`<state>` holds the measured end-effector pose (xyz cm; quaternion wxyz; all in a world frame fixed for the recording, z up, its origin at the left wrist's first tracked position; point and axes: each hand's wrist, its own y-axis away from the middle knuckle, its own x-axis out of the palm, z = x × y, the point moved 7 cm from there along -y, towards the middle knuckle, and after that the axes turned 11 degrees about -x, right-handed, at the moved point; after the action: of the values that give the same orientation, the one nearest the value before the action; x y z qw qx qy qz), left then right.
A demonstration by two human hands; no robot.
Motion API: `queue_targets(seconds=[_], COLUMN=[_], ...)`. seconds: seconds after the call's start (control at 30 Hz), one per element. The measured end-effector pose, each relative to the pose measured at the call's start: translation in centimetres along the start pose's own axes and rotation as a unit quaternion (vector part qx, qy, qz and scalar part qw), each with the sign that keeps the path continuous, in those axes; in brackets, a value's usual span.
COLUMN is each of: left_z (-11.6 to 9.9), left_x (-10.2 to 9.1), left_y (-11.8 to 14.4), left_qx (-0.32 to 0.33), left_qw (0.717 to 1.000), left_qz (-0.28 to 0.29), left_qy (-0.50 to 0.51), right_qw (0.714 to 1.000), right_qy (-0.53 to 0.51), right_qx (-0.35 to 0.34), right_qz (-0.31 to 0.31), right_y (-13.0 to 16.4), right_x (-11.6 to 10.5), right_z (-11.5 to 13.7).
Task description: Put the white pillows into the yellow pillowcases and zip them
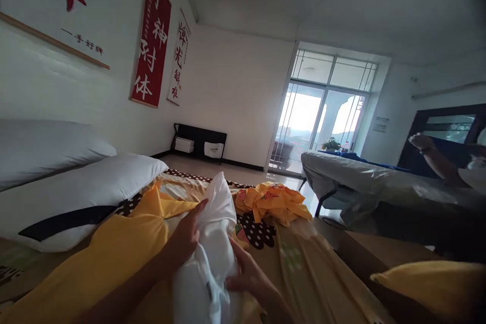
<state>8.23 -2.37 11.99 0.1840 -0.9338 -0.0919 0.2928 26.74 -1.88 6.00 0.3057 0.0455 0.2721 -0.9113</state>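
A bunched white cloth or pillow [218, 223] stands up between my hands over a bed. My left hand [188, 235] grips its left side, thumb pressed into the fabric. My right hand [248, 273] holds its lower right part from below. Under my left arm lies a yellow fabric piece [114, 258]. The bed sheet [299, 268] below is yellowish with a printed pattern.
Two white pillows [76, 187] lie at the left against the wall. A crumpled yellow-orange cloth [271, 202] sits further up the bed. A yellow pillow [436, 283] is at the lower right. Another person's arm [436, 159] shows at right, beyond a grey-covered bed [364, 177].
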Motion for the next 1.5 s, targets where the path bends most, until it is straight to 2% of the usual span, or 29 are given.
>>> queue_targets(seconds=[0.07, 0.13, 0.2, 0.27, 0.4, 0.5, 0.63, 0.7, 0.8, 0.87, 0.93, 1.0, 1.07, 1.17, 1.27, 1.37, 1.43, 1.5], left_z=[-1.2, -2.4, -3.3, -3.3, -0.8, 1.5, 3.4, 3.8, 3.9, 3.9, 3.9, 3.9, 3.7, 2.9, 1.9, 1.5, 1.4, 0.9], left_x=[-2.7, -4.7, -5.9, -6.5, -6.3, -5.5, -4.2, -4.0, -4.5, -4.6, -4.6, -4.6, -4.7, -4.3, -3.4, -3.5, -4.2, -4.8], left_y=[0.0, 0.4, 0.7, 0.9, 0.6, -0.1, -1.0, -1.4, -1.9, -2.2, -2.5, -2.7, -2.7, -2.3, -1.8, -1.5, -1.3, -0.4], left_qx=[-0.035, -0.04, -0.017, 0.001, -0.018, -0.05, -0.049, -0.042, -0.041, -0.042, -0.038, -0.029, -0.018, -0.004, 0.011, 0.0, -0.022, -0.027], left_qw=[0.999, 0.999, 1.0, 0.998, 0.994, 0.988, 0.987, 0.988, 0.988, 0.99, 0.993, 0.994, 0.993, 0.988, 0.983, 0.986, 0.988, 0.979], left_qz=[-0.015, -0.008, -0.001, 0.001, 0.069, 0.11, 0.098, 0.067, 0.006, 0.0, 0.02, 0.043, 0.059, 0.113, 0.172, 0.165, 0.153, 0.201], left_qy=[0.017, 0.012, -0.025, -0.068, -0.088, -0.095, -0.118, -0.131, -0.151, -0.137, -0.11, -0.095, -0.098, -0.104, -0.07, -0.031, -0.017, 0.002], right_qw=[0.999, 0.998, 0.994, 0.985, 0.971, 0.97, 0.98, 0.981, 0.974, 0.957, 0.937, 0.927, 0.926, 0.93, 0.914, 0.891, 0.909, 0.95], right_qy=[-0.026, -0.011, 0.049, 0.106, 0.147, 0.117, 0.035, 0.07, 0.2, 0.284, 0.343, 0.367, 0.361, 0.339, 0.344, 0.344, 0.309, 0.227], right_qx=[-0.003, -0.028, -0.066, -0.099, -0.139, -0.155, -0.124, -0.099, -0.069, -0.054, -0.055, -0.076, -0.11, -0.109, -0.075, -0.089, -0.115, -0.148], right_qz=[0.025, 0.055, 0.073, 0.089, 0.131, 0.15, 0.152, 0.152, 0.085, 0.017, -0.016, -0.02, -0.028, -0.088, -0.204, -0.283, -0.254, -0.158], right_y=[-2.0, -4.1, -5.7, -6.7, -6.9, -6.2, -4.1, -2.4, 0.2, 1.6, 2.2, 1.7, 0.4, -2.2, -4.5, -6.1, -7.1, -8.1], right_x=[2.6, 5.0, 6.9, 8.4, 10.0, 9.8, 8.0, 7.7, 8.4, 9.5, 10.7, 11.3, 10.4, 6.2, 1.3, -1.1, -1.0, 0.3], right_z=[0.5, 1.9, 3.6, 5.0, 6.1, 5.9, 4.0, 2.0, -1.5, -2.8, -2.8, -1.5, 0.6, 2.2, 1.7, 0.3, -0.8, -1.7])
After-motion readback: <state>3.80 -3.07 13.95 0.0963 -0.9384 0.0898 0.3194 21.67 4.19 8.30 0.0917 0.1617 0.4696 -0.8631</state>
